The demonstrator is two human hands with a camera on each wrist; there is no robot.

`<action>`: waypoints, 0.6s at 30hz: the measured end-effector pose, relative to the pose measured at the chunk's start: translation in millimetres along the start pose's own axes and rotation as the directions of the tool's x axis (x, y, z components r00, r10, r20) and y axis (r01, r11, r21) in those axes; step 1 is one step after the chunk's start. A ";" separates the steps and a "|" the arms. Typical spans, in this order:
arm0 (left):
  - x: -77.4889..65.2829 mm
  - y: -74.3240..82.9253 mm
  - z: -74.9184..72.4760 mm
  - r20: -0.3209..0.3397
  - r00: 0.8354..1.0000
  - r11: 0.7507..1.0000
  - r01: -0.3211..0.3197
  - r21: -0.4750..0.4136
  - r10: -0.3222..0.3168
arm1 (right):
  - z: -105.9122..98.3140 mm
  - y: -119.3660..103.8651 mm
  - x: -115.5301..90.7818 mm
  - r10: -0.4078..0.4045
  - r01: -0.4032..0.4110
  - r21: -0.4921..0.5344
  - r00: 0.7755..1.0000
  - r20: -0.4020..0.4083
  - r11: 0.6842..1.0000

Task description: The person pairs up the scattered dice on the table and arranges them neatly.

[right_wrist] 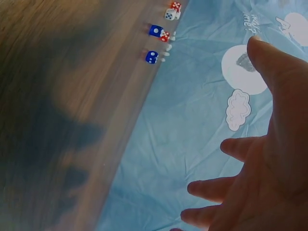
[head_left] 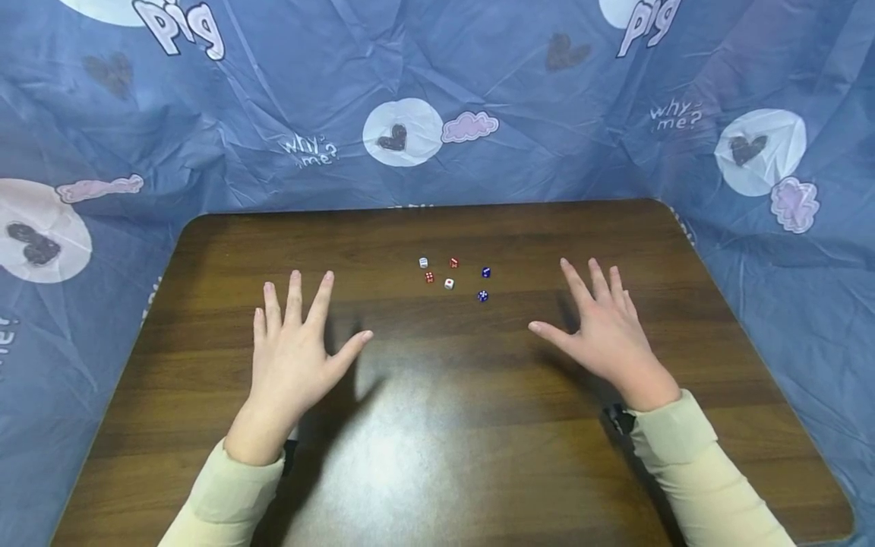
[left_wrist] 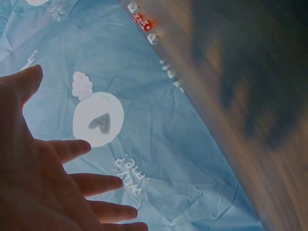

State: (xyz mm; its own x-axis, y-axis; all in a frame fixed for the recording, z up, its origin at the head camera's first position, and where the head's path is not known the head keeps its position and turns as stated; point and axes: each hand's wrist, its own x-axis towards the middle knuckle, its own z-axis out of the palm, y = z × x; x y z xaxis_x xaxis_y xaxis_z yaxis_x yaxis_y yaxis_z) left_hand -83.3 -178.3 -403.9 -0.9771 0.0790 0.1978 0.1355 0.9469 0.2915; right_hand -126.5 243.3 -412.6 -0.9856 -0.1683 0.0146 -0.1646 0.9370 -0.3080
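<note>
Several small dice lie in a loose cluster on the dark wooden table (head_left: 424, 365). Two are white, one at the back left (head_left: 423, 263) and another white die (head_left: 449, 284) nearer the front. A red die (head_left: 454, 263) and a second red die (head_left: 429, 277) sit among them. To the right are a blue die (head_left: 486, 272) and, just in front, another blue die (head_left: 483, 296). Left of the cluster my left hand (head_left: 290, 361) hovers palm down with fingers spread. My right hand (head_left: 608, 334) hovers likewise to the right. Both hold nothing and cast shadows on the wood.
A blue cloth (head_left: 342, 68) printed with hearts, clouds and words hangs behind the table and along both sides. Dark wrist straps show at the cuffs, such as the right strap (head_left: 618, 419). A bright glare patch lies on the front of the tabletop.
</note>
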 end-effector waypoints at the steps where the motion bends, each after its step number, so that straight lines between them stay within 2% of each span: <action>1: 0.6 1.1 0.2 0.006 1.000 1.000 -0.003 -0.010 0.003 | 0.1 -0.7 0.8 -0.006 0.006 0.012 1.000 -0.002 1.000; 9: 6.9 7.2 1.0 0.050 0.998 0.991 -0.028 -0.133 0.035 | 3.1 -6.2 8.4 -0.063 0.065 0.109 0.998 -0.022 0.992; 18: 14.3 13.9 6.3 0.063 0.992 0.957 -0.087 -0.278 0.108 | 9.2 -10.0 13.2 -0.085 0.079 0.200 0.996 0.025 0.977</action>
State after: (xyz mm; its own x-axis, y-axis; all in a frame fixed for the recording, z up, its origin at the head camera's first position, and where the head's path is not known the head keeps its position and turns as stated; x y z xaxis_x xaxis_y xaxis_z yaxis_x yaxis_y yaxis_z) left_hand -96.4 -162.1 -402.9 -0.9650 0.2006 0.1690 0.2603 0.8122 0.5220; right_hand -137.5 228.9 -418.1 -0.9667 -0.2553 0.0168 -0.2305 0.8409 -0.4897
